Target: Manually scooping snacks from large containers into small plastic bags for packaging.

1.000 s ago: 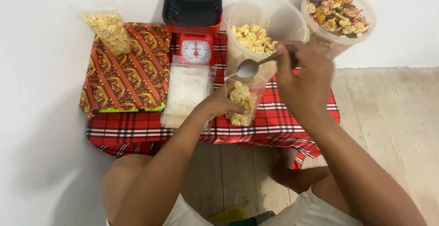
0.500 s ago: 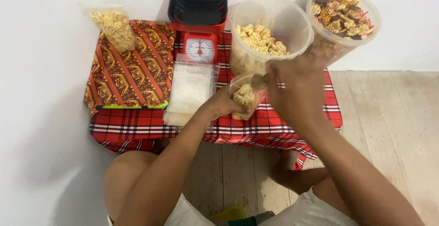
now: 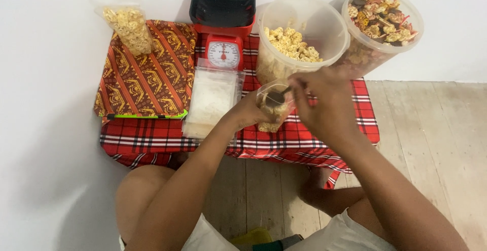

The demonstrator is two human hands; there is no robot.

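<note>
The left hand (image 3: 247, 114) grips a small clear bag (image 3: 271, 110) of pale snack pieces upright on the red plaid cloth (image 3: 304, 139). The right hand (image 3: 322, 101), closed around a metal spoon (image 3: 276, 96), tips its bowl into the bag's open mouth (handle pointing right). A tub of pale snacks (image 3: 299, 38) stands just behind.
</note>
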